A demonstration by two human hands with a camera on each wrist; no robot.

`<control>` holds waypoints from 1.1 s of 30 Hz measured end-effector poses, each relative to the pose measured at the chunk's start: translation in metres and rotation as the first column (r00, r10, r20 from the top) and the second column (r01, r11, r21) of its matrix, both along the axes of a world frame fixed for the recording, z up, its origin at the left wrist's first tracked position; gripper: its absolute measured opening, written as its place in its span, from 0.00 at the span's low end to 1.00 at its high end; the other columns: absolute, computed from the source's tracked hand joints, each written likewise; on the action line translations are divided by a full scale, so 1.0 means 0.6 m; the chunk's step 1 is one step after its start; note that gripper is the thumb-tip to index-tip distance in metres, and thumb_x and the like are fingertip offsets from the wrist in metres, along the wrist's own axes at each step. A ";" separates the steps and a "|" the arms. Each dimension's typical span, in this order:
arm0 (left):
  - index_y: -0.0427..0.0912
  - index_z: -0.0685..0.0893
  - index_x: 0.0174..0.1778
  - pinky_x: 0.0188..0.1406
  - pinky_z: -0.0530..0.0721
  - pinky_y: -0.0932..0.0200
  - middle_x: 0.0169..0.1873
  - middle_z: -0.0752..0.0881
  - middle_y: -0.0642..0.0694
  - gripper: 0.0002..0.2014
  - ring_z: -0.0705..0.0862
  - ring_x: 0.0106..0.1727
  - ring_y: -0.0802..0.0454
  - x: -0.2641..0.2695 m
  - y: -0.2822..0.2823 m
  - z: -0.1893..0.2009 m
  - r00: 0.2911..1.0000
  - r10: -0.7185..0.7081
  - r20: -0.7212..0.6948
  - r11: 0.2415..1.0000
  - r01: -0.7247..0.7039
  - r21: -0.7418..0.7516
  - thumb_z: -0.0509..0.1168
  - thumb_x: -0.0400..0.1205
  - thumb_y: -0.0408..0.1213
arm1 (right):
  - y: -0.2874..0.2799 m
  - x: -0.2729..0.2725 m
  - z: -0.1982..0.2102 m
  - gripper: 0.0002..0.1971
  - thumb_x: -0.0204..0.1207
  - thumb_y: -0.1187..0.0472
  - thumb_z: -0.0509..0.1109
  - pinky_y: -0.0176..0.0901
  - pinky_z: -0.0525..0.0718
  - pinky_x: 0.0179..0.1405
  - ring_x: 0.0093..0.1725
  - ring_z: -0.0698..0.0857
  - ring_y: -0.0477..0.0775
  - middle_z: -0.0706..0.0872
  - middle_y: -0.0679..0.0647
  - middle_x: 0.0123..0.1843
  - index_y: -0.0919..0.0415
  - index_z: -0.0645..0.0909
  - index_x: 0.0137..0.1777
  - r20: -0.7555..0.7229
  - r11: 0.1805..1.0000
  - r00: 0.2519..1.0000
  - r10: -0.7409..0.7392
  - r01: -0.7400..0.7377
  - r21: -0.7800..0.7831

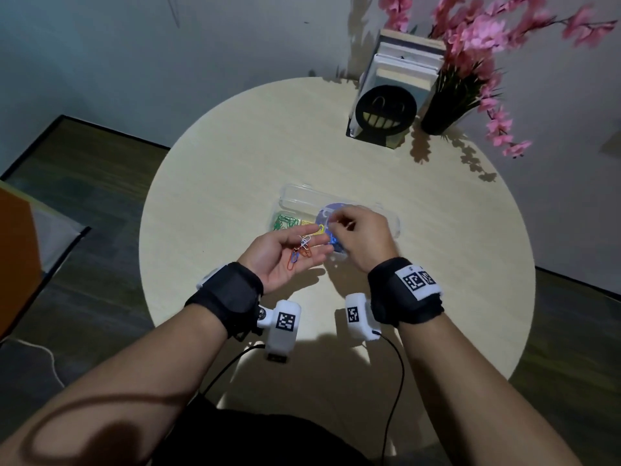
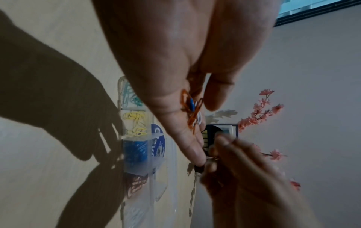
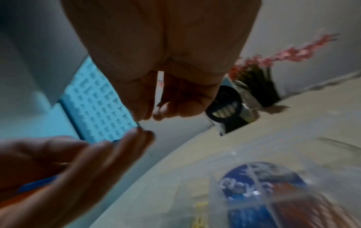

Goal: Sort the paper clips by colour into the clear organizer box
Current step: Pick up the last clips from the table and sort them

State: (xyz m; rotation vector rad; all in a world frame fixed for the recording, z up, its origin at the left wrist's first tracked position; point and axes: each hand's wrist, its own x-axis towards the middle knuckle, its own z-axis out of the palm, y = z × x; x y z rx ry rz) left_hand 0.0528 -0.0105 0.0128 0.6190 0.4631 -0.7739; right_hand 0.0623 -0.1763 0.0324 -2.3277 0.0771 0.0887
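Observation:
My left hand (image 1: 282, 257) lies palm up over the table with its fingers fairly straight. Several loose paper clips (image 1: 300, 250), orange, blue and white, rest on its palm, and the left wrist view shows them as a small clips bunch (image 2: 192, 108). My right hand (image 1: 358, 235) hovers over the clear organizer box (image 1: 391, 218), its fingertips (image 2: 215, 152) pinching one clip that looks yellow (image 1: 321, 227) beside my left fingertips. The box holds green clips (image 1: 285, 222), yellow clips (image 2: 135, 123), blue clips (image 2: 135, 152) and reddish clips (image 2: 134, 183) in separate compartments. The right wrist view is blurred.
The box's open lid (image 1: 299, 195) lies behind it, and a round blue sticker (image 1: 331, 210) shows through the plastic. At the back right of the round table (image 1: 235, 146) stand books behind a black smiley bookend (image 1: 386, 111) and a vase of pink flowers (image 1: 447, 109).

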 end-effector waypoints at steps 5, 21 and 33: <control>0.33 0.77 0.65 0.45 0.89 0.51 0.45 0.85 0.33 0.23 0.90 0.39 0.44 -0.004 -0.008 -0.003 0.985 -0.134 0.106 0.986 0.121 0.115 0.45 0.80 0.19 | 0.032 -0.011 0.019 0.10 0.75 0.55 0.70 0.50 0.81 0.54 0.54 0.82 0.55 0.85 0.54 0.51 0.50 0.86 0.55 -0.146 0.911 0.935 0.323 -0.349 -0.218; 0.46 0.60 0.82 0.32 0.90 0.53 0.59 0.79 0.39 0.38 0.87 0.31 0.49 -0.008 -0.006 -0.005 0.985 -0.148 0.085 0.968 0.127 0.218 0.44 0.76 0.14 | 0.036 -0.022 0.024 0.13 0.76 0.55 0.71 0.38 0.68 0.47 0.48 0.75 0.48 0.77 0.48 0.49 0.51 0.83 0.61 -0.286 0.870 0.867 0.409 -0.465 -0.165; 0.29 0.78 0.62 0.37 0.89 0.57 0.39 0.88 0.30 0.21 0.90 0.33 0.43 -0.011 -0.009 0.010 0.971 -0.206 0.123 0.961 0.177 0.212 0.44 0.81 0.17 | 0.005 -0.025 0.022 0.03 0.77 0.60 0.70 0.47 0.78 0.46 0.42 0.80 0.52 0.83 0.50 0.38 0.58 0.84 0.47 -0.260 0.955 0.927 0.269 -0.291 -0.050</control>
